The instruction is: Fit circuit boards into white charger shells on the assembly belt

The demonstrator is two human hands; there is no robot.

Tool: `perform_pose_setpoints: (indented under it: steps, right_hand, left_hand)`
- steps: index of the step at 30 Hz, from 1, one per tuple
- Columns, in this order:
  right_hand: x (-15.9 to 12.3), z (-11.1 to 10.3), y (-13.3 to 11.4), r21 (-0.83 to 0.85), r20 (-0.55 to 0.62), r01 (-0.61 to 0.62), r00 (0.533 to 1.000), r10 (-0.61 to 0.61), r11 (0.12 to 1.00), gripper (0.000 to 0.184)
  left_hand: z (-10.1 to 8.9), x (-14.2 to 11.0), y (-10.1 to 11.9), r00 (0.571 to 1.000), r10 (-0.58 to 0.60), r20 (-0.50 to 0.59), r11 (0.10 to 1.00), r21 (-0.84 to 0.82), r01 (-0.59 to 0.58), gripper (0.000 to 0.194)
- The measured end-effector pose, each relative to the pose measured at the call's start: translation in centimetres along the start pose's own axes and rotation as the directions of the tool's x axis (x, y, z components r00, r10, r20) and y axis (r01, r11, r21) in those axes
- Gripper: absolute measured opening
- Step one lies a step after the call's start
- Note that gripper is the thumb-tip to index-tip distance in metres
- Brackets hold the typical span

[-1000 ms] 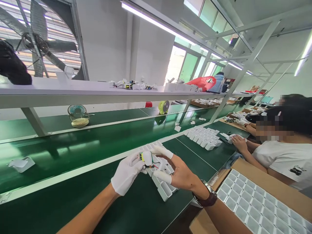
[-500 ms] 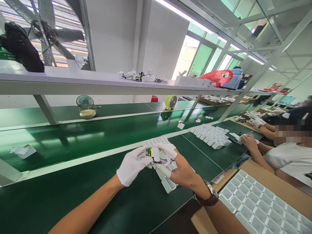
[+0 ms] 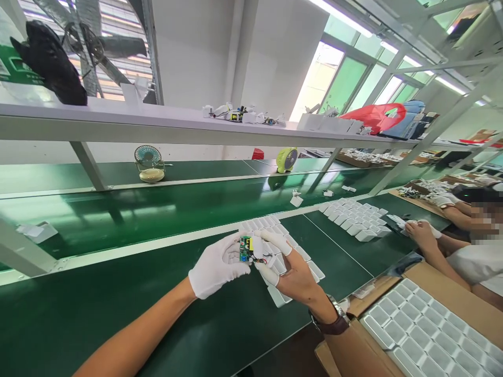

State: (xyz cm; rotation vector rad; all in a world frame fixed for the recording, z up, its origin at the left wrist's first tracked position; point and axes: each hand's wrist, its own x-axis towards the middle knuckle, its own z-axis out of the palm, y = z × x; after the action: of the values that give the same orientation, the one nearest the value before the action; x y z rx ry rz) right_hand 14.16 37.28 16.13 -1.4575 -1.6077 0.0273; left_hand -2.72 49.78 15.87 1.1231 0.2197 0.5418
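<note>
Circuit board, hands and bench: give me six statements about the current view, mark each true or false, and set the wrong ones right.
1. The circuit board is between the left hand and the right hand. True.
2. The right hand is fully gloved. False: its back is bare, with white covers on the visible fingers.
3. A watch is on the right wrist. True.
4. The red bag hangs below the shelf. False: it lies on top.
5. The yellow fan is right of the teal fan in the picture. True.
6. The box holds loose wires. False: it holds rows of pale cases.
</note>
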Motion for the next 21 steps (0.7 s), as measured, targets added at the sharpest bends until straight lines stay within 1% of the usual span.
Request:
perform_pose_setpoints:
  steps: [2,4,6,8,9,11,13,15,17,19,21]
  right_hand:
    - [-0.4,0.2,0.2,0.162,-0.027,-0.101,0.994,0.106,0.982,0.059]
    - [-1.0,-0.2,0.5,0.335,-0.084,-0.195,0.968,0.235,0.922,0.063]
    - [-1.8,-1.3,0.8,0.464,-0.165,-0.248,0.919,0.358,0.850,0.067]
    - [-2.9,-2.9,1.0,0.531,-0.266,-0.256,0.855,0.445,0.808,0.065]
    - [-3.5,-3.8,1.0,0.540,-0.313,-0.255,0.824,0.473,0.802,0.063]
    - [-4.9,-5.3,0.8,0.519,-0.390,-0.268,0.771,0.504,0.812,0.057]
    - [-6.4,-6.3,0.4,0.485,-0.433,-0.299,0.734,0.523,0.822,0.054]
    - [-7.6,-6.8,0.0,0.456,-0.463,-0.324,0.709,0.532,0.829,0.055]
    - [-8.4,-6.8,-0.5,0.430,-0.488,-0.343,0.690,0.535,0.835,0.060]
    - [-8.9,-6.4,-1.0,0.411,-0.506,-0.358,0.676,0.536,0.839,0.064]
    - [-8.9,-5.5,-1.5,0.403,-0.481,-0.381,0.685,0.547,0.832,0.071]
  left_hand:
    - [-0.3,-0.3,0.1,0.999,-0.044,0.018,0.999,0.020,0.044,0.081]
    - [-0.8,-0.6,0.0,0.996,-0.082,0.035,0.994,0.075,0.080,0.081]
    - [-1.4,-0.9,-0.6,0.997,-0.079,0.024,0.976,0.207,0.072,0.074]
    - [-1.8,-1.0,-2.1,0.998,-0.052,0.017,0.910,0.412,0.040,0.061]
    - [-1.9,-0.9,-3.1,0.998,-0.057,0.036,0.855,0.518,0.030,0.055]
    - [-1.7,-0.5,-5.4,0.985,-0.113,0.127,0.713,0.701,-0.008,0.049]
    - [-0.6,0.1,-7.8,0.948,-0.194,0.254,0.536,0.836,-0.114,0.050]
    - [1.0,0.9,-9.9,0.898,-0.259,0.355,0.344,0.903,-0.257,0.053]
    - [2.9,1.8,-11.3,0.866,-0.312,0.389,0.194,0.919,-0.343,0.054]
    - [4.7,2.5,-12.1,0.855,-0.348,0.383,0.107,0.923,-0.370,0.050]
    - [6.0,2.4,-12.4,0.847,-0.368,0.383,0.071,0.920,-0.385,0.034]
